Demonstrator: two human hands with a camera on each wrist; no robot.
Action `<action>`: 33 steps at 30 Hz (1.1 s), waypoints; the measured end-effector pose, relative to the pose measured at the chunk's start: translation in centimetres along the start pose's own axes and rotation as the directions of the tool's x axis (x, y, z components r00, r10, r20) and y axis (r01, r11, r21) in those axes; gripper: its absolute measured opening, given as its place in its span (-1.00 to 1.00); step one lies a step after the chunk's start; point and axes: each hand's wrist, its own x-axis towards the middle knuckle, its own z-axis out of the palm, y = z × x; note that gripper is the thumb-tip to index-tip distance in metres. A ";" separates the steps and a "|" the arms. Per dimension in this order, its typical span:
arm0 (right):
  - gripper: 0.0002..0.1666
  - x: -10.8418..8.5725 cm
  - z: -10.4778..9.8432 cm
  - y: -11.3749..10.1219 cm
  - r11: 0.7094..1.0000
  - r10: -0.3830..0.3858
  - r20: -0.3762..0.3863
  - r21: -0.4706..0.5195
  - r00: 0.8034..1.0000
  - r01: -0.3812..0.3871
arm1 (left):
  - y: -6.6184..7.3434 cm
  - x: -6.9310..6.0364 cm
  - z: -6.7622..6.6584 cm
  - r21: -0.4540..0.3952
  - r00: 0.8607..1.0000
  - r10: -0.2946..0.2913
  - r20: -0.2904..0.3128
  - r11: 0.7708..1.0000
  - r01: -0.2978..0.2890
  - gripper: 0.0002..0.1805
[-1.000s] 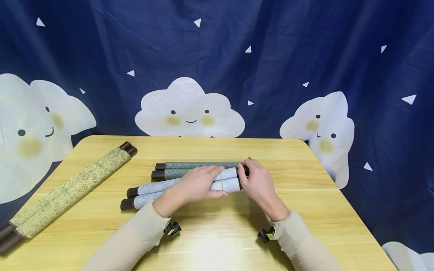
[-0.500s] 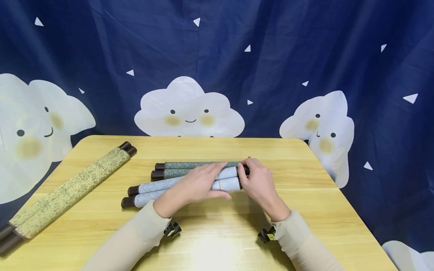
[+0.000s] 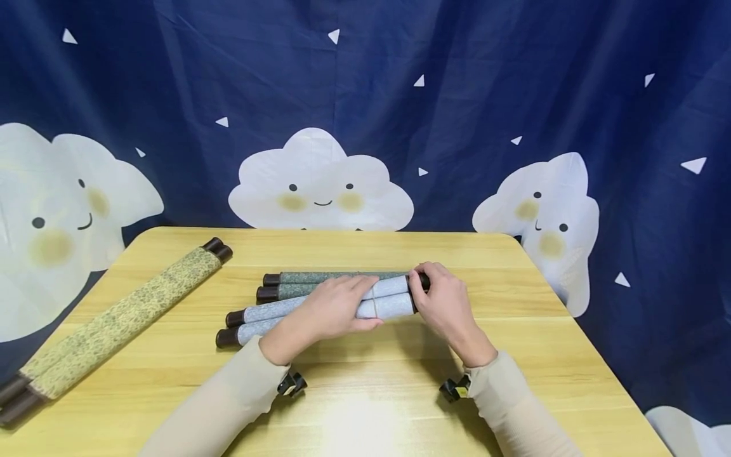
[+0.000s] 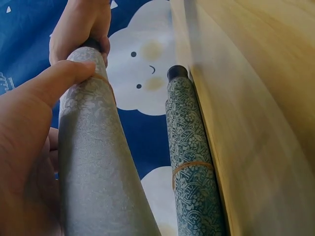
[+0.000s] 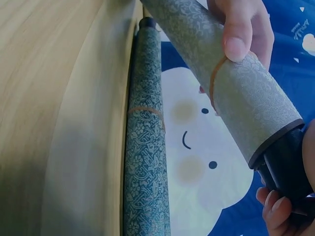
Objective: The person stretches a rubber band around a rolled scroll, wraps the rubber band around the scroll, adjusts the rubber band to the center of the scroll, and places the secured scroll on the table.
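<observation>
A pale blue patterned scroll [image 3: 394, 306], rolled from both ends into two parallel rolls with dark brown knobs, is held up off the wooden table at a slant. My left hand [image 3: 334, 308] grips its middle from above; in the left wrist view the thumb [image 4: 64, 78] lies across the roll beside a thin rubber band [image 5: 215, 83]. At the scroll's right end, my right hand [image 3: 445, 301] holds the dark knobs [image 5: 285, 164], fingers curled round them. Just behind lies a green patterned scroll [image 3: 294, 291] with its own rubber band [image 4: 192, 166], partly hidden by the hands.
A yellow-green scroll [image 3: 122, 320] lies diagonally along the left side of the wooden table [image 3: 514, 393]. Beyond the far edge hangs a dark blue curtain [image 3: 365, 76] with cloud faces. A small black device [image 3: 292, 384] sits at each wrist.
The pale blue scroll has shifted a little right and away from me, its right end rising slightly. My right hand moved with it; the left stayed nearly in place. Other scrolls are unmoved.
</observation>
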 end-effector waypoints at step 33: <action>-0.72 0.1 -0.6 -0.3 1.000 -0.030 -0.042 0.004 0.999 0.030 | -0.2 0.0 -0.3 -0.082 1.000 -0.011 0.020 0.997 0.012 -0.08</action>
